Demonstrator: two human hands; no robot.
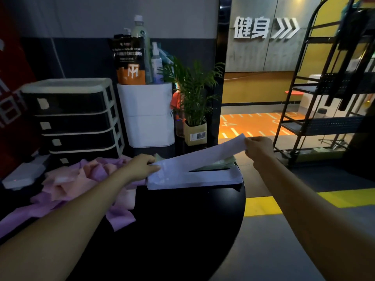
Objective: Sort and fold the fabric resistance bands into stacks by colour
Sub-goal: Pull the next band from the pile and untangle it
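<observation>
We hold the long pale lilac fabric band point(199, 157) by both ends, left hand point(142, 166) pinching low, right hand point(258, 148) pinching high, above the lilac stack point(194, 179) at the black worktop's point(182, 230) right edge.

On the desk point(182, 220), a loose band heap point(81, 185) lies left of the folded stack point(194, 179); a drawer unit point(75, 116) stands behind the heap.

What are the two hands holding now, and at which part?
One pale blue band: the left hand pinches its near-left end over the stack, the right hand pinches its raised far end.
</observation>
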